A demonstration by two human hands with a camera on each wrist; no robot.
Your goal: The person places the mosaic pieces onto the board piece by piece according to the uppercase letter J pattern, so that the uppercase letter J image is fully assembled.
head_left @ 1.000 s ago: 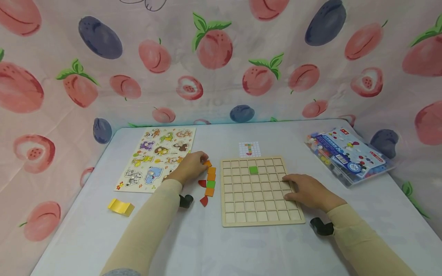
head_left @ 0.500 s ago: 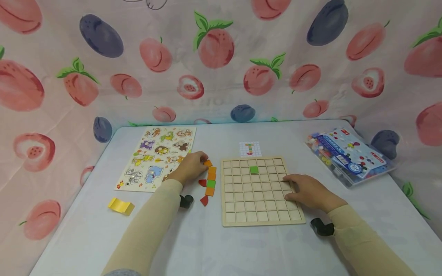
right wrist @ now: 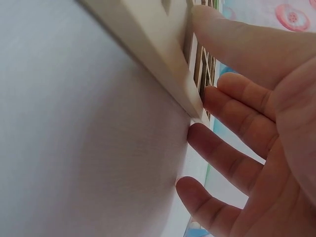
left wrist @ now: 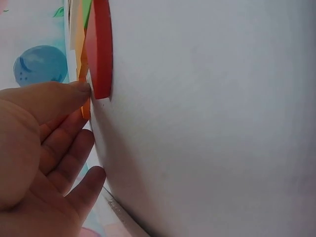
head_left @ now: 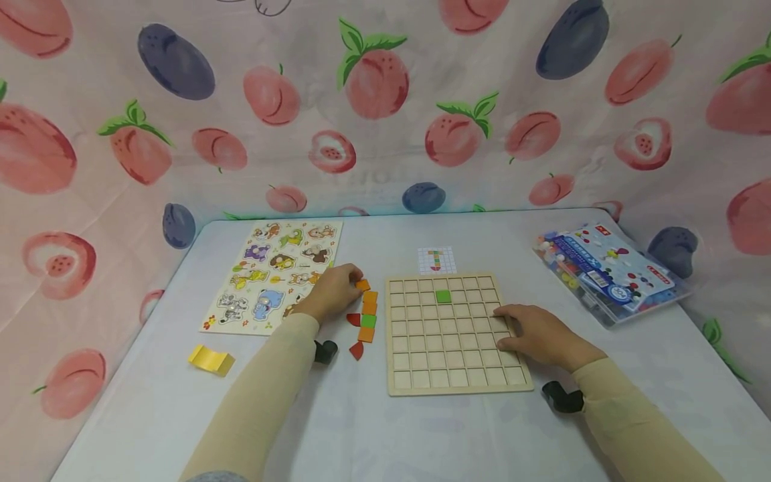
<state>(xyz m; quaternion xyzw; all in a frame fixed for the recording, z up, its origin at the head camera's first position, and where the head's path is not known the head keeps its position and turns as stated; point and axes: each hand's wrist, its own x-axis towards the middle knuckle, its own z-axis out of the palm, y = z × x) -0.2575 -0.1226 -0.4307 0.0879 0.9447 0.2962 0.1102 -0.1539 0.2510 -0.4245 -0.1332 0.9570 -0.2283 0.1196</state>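
Thumb and forefinger of my left hand (head_left: 336, 291) pinch an orange tile (head_left: 363, 285) at the far end of a short column of tiles; in the left wrist view the orange tile (left wrist: 86, 109) shows between the fingertips. Nearer me lie two more orange tiles (head_left: 369, 302), a green tile (head_left: 367, 321), another orange one (head_left: 365, 335) and two red rounded pieces (head_left: 357, 351). My right hand (head_left: 539, 331) rests with spread fingers on the right edge of a wooden grid board (head_left: 440, 345). One green square (head_left: 443, 296) sits in the board's second row.
A small pattern card (head_left: 436, 260) lies behind the board. The animal puzzle board (head_left: 274, 268) is at back left, partly behind my left arm. A yellow wavy block (head_left: 211, 360) lies at left, and a plastic box of colourful pieces (head_left: 611, 271) at back right.
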